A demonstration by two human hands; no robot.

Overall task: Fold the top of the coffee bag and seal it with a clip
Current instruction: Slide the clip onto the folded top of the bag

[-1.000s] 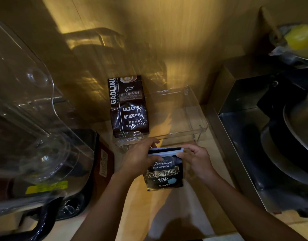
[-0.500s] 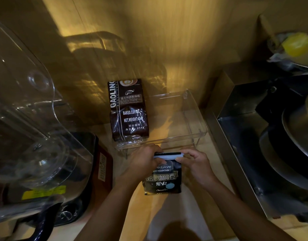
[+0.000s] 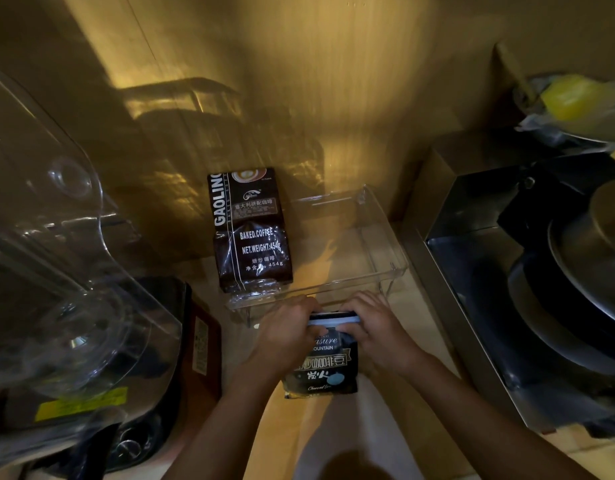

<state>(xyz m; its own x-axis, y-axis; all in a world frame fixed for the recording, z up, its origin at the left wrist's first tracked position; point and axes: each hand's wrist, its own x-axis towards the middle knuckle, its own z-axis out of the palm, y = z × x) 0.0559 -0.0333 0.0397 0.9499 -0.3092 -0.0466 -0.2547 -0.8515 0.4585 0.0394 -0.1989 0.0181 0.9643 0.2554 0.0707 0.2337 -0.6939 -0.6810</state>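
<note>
Head view: left hand (image 3: 288, 333), right hand (image 3: 379, 332) both clamped on coffee bag (image 3: 325, 367) top.

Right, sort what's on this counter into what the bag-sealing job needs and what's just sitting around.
In use:
- small coffee bag
- pale clip along its top
- left hand and right hand, both gripping the bag's top

Lying about:
- large coffee bag
- clear tray
- blender jar
- metal box
</note>
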